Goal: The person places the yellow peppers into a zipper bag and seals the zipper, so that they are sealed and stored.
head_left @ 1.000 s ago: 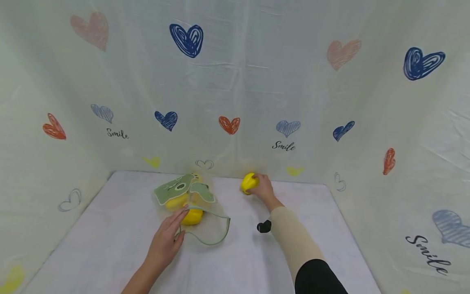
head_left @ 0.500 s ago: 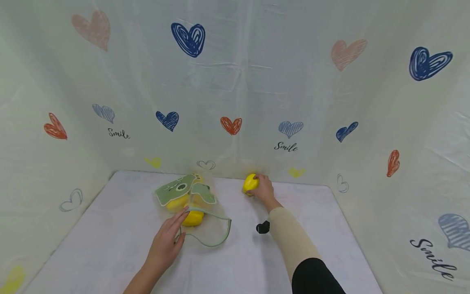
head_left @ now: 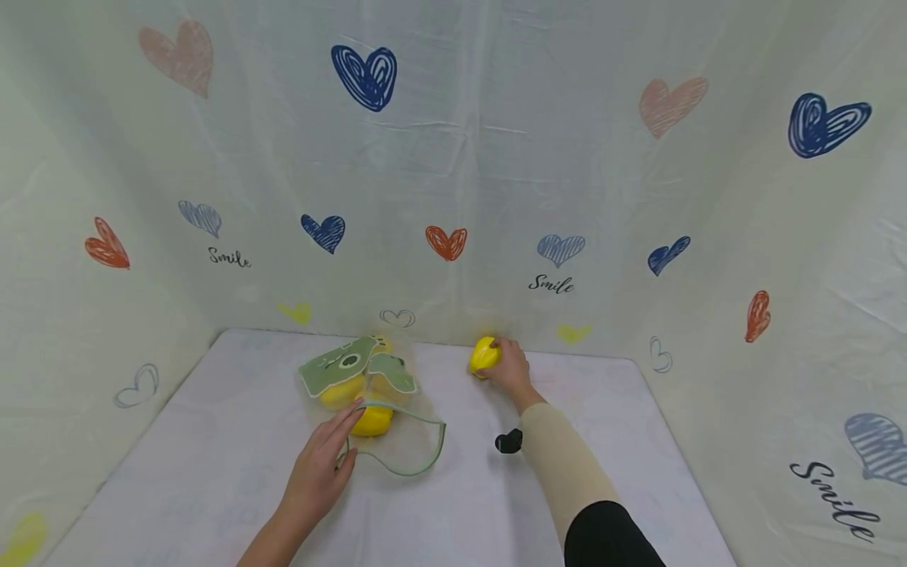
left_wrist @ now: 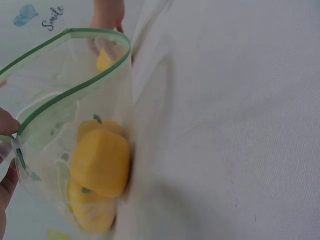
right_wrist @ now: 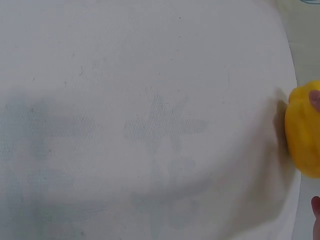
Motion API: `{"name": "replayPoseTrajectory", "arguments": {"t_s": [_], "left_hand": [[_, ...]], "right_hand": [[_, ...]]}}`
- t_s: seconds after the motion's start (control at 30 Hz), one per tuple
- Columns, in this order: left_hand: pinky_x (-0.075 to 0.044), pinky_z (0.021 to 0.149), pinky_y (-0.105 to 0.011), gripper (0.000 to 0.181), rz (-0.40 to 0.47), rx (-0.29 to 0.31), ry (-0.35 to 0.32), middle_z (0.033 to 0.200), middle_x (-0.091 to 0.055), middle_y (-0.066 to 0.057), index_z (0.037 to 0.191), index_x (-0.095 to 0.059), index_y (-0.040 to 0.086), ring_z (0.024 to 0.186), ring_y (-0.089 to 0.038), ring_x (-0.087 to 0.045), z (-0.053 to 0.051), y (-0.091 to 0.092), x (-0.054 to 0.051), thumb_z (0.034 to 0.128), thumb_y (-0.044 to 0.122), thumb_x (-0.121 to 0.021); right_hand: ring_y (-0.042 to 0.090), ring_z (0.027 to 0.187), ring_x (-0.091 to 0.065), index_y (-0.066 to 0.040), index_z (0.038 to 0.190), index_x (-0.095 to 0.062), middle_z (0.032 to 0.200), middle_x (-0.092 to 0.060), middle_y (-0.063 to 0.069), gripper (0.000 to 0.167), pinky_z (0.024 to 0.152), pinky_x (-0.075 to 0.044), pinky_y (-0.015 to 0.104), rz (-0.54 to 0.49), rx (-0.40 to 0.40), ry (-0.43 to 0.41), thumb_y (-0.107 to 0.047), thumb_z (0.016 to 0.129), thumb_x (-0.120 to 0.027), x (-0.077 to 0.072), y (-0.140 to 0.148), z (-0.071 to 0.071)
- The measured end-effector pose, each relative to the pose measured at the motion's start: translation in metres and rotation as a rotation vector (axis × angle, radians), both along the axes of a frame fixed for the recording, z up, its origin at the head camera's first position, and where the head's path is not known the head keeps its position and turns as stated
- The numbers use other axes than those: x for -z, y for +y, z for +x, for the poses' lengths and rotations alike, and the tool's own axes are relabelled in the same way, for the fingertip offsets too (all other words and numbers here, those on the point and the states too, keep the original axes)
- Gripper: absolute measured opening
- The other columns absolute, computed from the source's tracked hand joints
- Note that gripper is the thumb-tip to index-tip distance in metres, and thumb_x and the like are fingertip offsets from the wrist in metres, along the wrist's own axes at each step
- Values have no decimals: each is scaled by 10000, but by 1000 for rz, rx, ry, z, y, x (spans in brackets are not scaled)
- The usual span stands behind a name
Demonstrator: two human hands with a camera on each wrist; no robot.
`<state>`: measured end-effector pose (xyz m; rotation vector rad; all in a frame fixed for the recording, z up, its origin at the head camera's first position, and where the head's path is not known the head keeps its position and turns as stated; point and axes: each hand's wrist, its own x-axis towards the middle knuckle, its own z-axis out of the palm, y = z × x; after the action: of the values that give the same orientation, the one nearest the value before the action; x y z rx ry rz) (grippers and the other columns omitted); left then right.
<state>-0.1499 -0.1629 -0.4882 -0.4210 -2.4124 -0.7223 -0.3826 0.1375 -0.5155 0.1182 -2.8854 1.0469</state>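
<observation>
My left hand pinches the open mouth of a clear zip bag, which has a green rim and a green animal print. Several yellow bell peppers lie inside the bag, as the left wrist view shows. Toward the table's back edge, my right hand grips another yellow bell pepper from its right side. In the right wrist view this pepper sits at the right border with a fingertip on it, and most of the hand is out of frame.
A white cloth covers the table. Behind and at both sides hangs a pale curtain printed with hearts and "Smile". The table's back edge runs just behind the gripped pepper. A small black object is at the right wrist.
The head view has shifted slightly. Both hands, the bag and the gripped pepper stay nearly where they were.
</observation>
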Motion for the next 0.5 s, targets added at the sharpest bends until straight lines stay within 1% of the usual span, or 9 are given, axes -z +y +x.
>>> {"name": "replayPoseTrajectory", "arguments": {"t_s": [0.23,0.37,0.5], "left_hand": [[-166,1041,-16,763,3,14,9,1418,-515,-75,1323,-557,28,1113,-233,-552,1,0,0,627,-150,-812],[-203,1050,-39,761,-2,15,16,1416,-517,-77,1323,-556,27,1116,-236,-554,0,-1,0,628,-149,-811],[-235,1044,-54,758,-7,12,1,1431,-505,-65,1337,-549,38,1121,-229,-554,1,-1,-1,647,-138,-806]], "right_hand": [[338,1164,-481,-41,1213,-553,1306,-509,165,595,1062,-382,467,-26,-18,11,-153,720,-866,-7,-1,6],[327,1181,-477,-42,1221,-546,1323,-508,154,601,1075,-380,463,-51,-41,2,-139,720,-863,-11,-1,9],[322,1201,-470,-47,1228,-543,1335,-508,144,616,1086,-372,468,-78,-61,-10,-125,711,-869,-13,-1,11]]}}
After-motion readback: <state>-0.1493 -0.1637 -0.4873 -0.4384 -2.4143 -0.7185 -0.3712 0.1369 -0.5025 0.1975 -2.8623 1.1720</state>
